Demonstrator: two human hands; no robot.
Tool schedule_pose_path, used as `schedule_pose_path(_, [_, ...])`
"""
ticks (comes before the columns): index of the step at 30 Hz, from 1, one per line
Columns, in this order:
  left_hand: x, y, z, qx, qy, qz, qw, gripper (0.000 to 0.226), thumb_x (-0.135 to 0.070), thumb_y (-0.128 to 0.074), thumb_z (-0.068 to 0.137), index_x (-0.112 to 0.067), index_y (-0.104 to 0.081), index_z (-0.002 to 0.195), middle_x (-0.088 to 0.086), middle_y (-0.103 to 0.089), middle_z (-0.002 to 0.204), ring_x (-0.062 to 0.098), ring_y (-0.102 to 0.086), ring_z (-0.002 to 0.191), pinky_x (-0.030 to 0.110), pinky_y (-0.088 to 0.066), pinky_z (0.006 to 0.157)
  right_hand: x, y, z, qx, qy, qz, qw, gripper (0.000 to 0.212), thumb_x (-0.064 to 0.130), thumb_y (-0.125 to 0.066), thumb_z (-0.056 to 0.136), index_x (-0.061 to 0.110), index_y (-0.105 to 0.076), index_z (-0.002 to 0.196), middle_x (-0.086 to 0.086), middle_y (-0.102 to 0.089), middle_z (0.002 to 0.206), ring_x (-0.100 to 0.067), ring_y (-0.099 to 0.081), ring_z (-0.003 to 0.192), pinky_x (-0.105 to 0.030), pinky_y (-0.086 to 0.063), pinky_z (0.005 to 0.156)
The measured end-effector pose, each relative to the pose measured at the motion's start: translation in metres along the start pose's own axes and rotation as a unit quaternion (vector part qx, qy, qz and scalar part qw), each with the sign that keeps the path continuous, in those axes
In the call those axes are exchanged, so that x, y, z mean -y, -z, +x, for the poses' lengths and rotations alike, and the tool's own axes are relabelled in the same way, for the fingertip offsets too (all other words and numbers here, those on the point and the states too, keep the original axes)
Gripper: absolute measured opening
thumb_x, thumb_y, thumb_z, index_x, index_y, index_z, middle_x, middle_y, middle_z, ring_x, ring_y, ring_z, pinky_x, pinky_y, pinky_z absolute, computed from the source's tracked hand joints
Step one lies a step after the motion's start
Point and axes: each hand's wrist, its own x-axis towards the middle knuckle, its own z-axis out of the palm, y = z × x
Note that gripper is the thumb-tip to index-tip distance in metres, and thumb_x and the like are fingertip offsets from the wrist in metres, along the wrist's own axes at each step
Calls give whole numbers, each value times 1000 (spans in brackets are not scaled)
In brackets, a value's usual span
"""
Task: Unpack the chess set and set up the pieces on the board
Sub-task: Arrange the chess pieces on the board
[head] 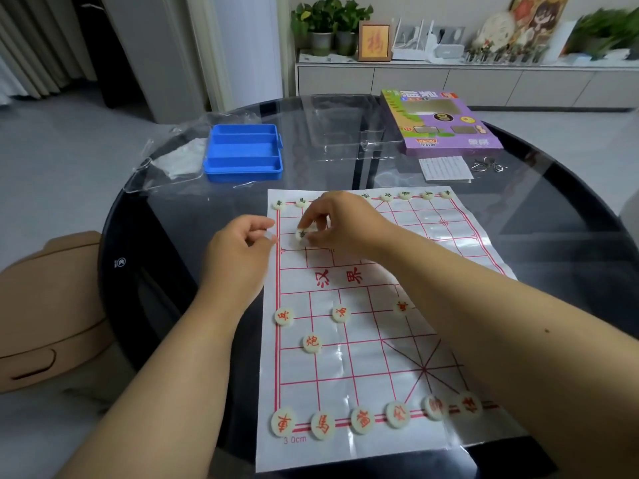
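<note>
Round dark glass table (553,216). Lying directly on it: paper chess board (363,340), blue tray (243,153), clear plastic wrap (173,160), purple box (439,122), printed leaflet (444,168), metal rings (487,164).

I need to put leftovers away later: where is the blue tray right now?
In the head view the blue tray sits on the glass table, far left, beyond the board's far-left corner, beside the clear plastic wrap.

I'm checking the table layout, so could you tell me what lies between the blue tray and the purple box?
In the head view, a clear plastic lid lies on the glass table between the blue tray and the purple box.
</note>
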Motion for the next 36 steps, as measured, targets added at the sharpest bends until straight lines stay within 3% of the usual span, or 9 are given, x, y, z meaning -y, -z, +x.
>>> schedule_pose_path(5, [0,1,0,-31,-8,-8,999,22,-17,-49,97,-23,-62,114,-5,-69,103,3,-63,79,12,-41,58,18,-12,3,6,30,-25,999,23,33,-69,83,26,-70,105,10,-53,85,-8,-47,77,-21,-33,64])
schedule_pose_path(11, [5,0,4,-34,-14,11,999,21,-18,-54,96,-23,-64,115,-5,-69,105,8,-63,93,15,-46,68,23,-14,4,23,49,-60,997,26,37,-67,84,27,-69,108,9,-52,88,-10,-47,82,-23,-31,66])
schedule_pose_path(15, [7,1,4,-22,-6,4,1000,18,-22,-55,96,-25,-64,111,-6,-69,102,11,-68,85,30,-59,70,10,9,4,-16,-5,21,1000,26,34,-69,83,24,-70,108,8,-59,92,-8,-54,79,-20,-41,68])
schedule_pose_path(17, [6,1,3,-19,-2,1,1000,17,-22,-56,95,-24,-64,110,-7,-69,100,11,-68,85,29,-59,69,-3,23,6,-55,-46,80,994,22,30,-67,86,21,-71,105,6,-63,96,-5,-55,77,-17,-45,65])
schedule_pose_path(21, [5,0,2,-16,2,-5,1000,15,-22,-55,96,-24,-63,108,-8,-69,99,10,-68,84,27,-58,66,-21,31,11,-66,-92,81,990,18,26,-66,86,20,-72,103,2,-68,105,-13,-62,85,-25,-52,77])
schedule_pose_path(28, [5,1,2,-10,6,-3,1000,13,-23,-56,96,-25,-62,107,-7,-70,99,12,-69,85,33,-60,69,-25,11,21,-1,-118,29,993,23,27,-71,82,26,-71,104,10,-58,77,-8,-54,63,-23,-46,61])
schedule_pose_path(32, [4,1,2,-7,5,-4,1000,13,-23,-56,96,-25,-62,107,-7,-70,99,11,-69,85,33,-60,69,-18,5,23,11,-98,22,995,26,34,-74,78,25,-70,102,11,-55,73,-8,-50,62,-21,-39,55])
schedule_pose_path(36, [4,1,2,-7,4,-2,1000,14,-24,-56,96,-24,-62,109,-6,-69,101,12,-69,84,32,-60,69,-10,5,22,27,-85,27,996,26,33,-75,78,25,-70,103,10,-56,75,-13,-56,67,-22,-42,58])
